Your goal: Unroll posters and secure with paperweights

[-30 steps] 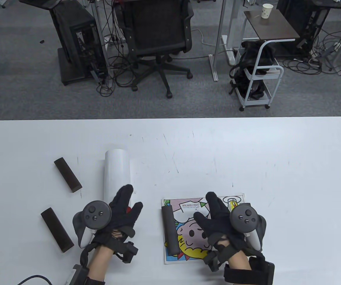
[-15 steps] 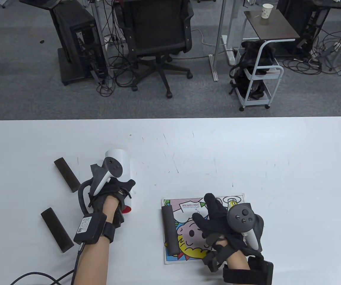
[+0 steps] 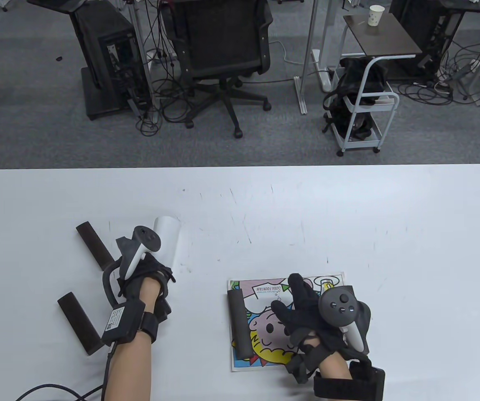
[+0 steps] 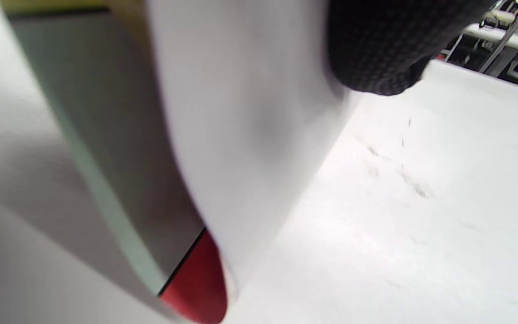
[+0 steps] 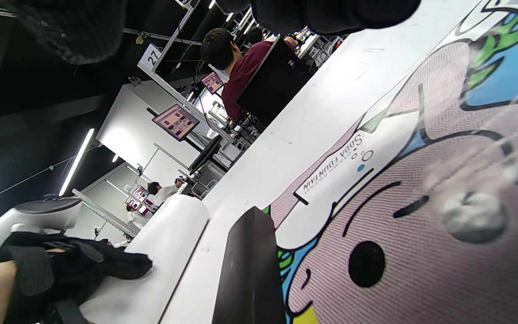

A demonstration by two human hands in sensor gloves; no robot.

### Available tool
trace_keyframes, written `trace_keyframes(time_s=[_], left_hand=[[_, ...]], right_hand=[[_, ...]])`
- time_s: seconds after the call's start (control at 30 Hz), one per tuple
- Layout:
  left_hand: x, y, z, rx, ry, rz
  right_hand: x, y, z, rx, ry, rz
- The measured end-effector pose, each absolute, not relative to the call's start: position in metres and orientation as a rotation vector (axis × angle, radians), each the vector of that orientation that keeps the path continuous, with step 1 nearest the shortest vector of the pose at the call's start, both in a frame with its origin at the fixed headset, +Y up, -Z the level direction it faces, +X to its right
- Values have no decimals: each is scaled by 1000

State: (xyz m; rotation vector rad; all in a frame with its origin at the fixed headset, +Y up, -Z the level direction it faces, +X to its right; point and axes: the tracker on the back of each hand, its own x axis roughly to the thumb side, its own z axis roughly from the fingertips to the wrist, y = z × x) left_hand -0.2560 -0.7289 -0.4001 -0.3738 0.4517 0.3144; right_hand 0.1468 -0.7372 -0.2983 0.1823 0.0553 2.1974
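Two posters lie on the white table [image 3: 348, 217]. Lower centre of the table view, the unrolled cartoon poster [image 3: 265, 326] lies flat, a dark bar paperweight [image 3: 240, 323] resting along its left edge. The right hand [image 3: 307, 317] lies on that poster's right part with fingers spread and flat, pressing the paper without gripping anything. Left of centre, the rolled white poster [image 3: 168, 238] lies with one end pointing toward the top of the frame. The left hand [image 3: 146, 277] is on its near end, turned so the tracker faces left; the left wrist view shows a gloved fingertip [image 4: 376, 49] against the white roll, a red printed patch at the paper's lower edge. Whether the fingers wrap round it cannot be told. Two dark paperweights, one [image 3: 93, 246] just left of the roll and another [image 3: 80, 322] lower left, lie loose.
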Motion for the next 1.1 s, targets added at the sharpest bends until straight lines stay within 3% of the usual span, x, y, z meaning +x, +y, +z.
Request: trace_keyframes(time_s=[0.33,0.57,0.83,1.1], left_hand=[[-268,-670,-339,-182,374,-66],[-240,-696,-307,-147,325,-313],[-214,-738,-291,-211,238,-407],[-219,-734,-282,-260,203,-299]], right_hand=[[138,-734,-295,214,56,2262],[110,-717,-292,287,69,2419],[35,-695,-297,518,243,2536],[-39,-718,-313,623,566,2417]])
